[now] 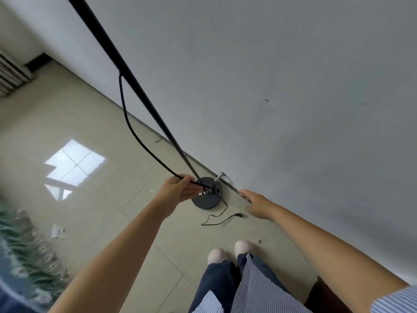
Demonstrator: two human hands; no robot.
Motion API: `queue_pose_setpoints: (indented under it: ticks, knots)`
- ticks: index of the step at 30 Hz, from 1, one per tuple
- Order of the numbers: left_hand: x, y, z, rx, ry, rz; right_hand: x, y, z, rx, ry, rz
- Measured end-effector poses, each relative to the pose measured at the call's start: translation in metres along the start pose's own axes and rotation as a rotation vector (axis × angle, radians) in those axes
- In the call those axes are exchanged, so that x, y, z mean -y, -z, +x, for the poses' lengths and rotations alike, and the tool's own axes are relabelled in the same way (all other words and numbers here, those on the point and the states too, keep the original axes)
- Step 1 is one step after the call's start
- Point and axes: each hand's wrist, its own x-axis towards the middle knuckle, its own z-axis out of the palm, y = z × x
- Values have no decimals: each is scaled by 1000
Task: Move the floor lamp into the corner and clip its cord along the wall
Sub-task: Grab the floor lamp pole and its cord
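The floor lamp's thin black pole (pixel 135 82) rises from a round black base (pixel 208 198) standing on the tiled floor close to the white wall (pixel 270 75). A black cord (pixel 133 129) hangs in a loop from the pole down to the base. My left hand (pixel 178 190) is shut on this cord just above the base. A thinner cord with a plug (pixel 238 215) lies on the floor in front of the base. My right hand (pixel 255 203) hovers open and empty near the wall, right of the base. A small metal clip or fitting (pixel 220 176) sits at the wall's foot behind the base.
A beige tiled floor (pixel 90 123) stretches to the left with a bright window reflection. A radiator (pixel 11 75) stands at the far left corner. A green-patterned fabric (pixel 22 245) fills the lower left. My feet (pixel 230 251) stand just behind the plug. A dark wooden object (pixel 325 297) is at lower right.
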Motion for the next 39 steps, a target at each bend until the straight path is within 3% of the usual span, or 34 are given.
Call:
queue_pose_setpoints:
  ticks: [3,7,13,16,19,21,24,28,32,35,39]
  knots:
    - [-11,4,-13,81,-21,-245,0,-14,1,73,38,142]
    - [-23,7,-20,65,-56,-449,-4,-22,-1,150,-79,321]
    - [-27,15,-12,-324,-13,-630,-48,-6,-19,-90,-148,221]
    - [-22,12,-6,-510,102,-470,-49,3,-34,-278,-104,306]
    - [-20,0,-8,-642,226,-3,-19,13,-47,-410,105,362]
    - [-28,-7,-10,-705,72,195,12,22,-53,-421,266,395]
    - [-59,-13,-20,-826,-348,266,55,38,-51,-378,411,436]
    - [-117,5,-33,-992,-682,329,98,55,-42,-288,565,431]
    - [-172,23,-37,-1018,-827,415,129,67,-26,-417,669,331]
    - [-194,29,-35,-1033,-842,484,146,75,-14,-540,566,362]
    - [-178,24,-37,-1152,-855,668,153,86,-10,-310,447,451]
